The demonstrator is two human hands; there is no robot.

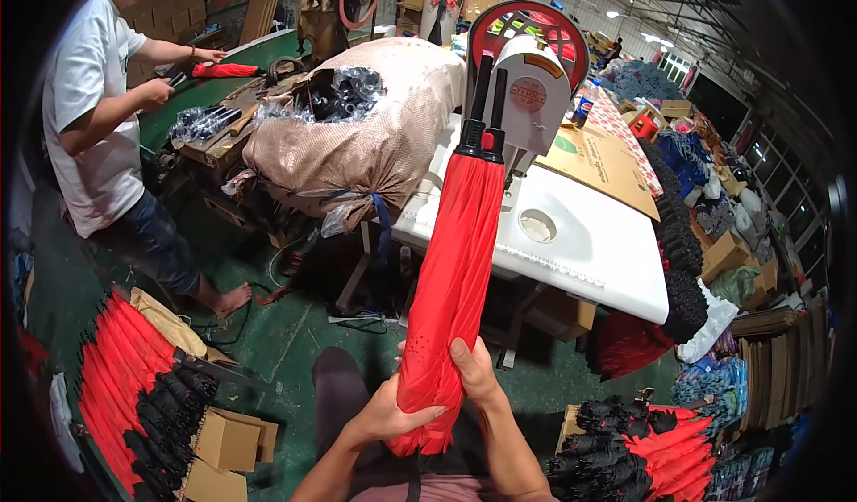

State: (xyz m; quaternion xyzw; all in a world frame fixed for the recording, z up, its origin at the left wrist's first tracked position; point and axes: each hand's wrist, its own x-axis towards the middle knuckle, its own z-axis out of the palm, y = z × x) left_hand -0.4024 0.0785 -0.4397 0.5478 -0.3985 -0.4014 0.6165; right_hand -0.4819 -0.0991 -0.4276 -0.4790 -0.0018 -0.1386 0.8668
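Note:
A pair of folded red umbrellas point(457, 243) stands upright in front of me, their two black shafts pointing up and away. My left hand point(393, 413) is wrapped round the lower end of the red cloth from the left. On the right side, my right hand point(475, 370) grips the same cloth a little higher, thumb on top. The upper ends of the umbrellas overlap the view of a white sewing machine point(536, 82) with a red-rimmed wheel. Its white table point(598, 243) lies just beyond them.
A big woven sack point(339, 149) holding plastic-wrapped black parts sits left of the machine. Piled red and black umbrellas point(134, 377) lie at lower left, more umbrellas point(669, 453) at lower right. A co-worker point(107, 118) handles a red umbrella at a green bench. Flat cardboard point(598, 167) covers part of the table.

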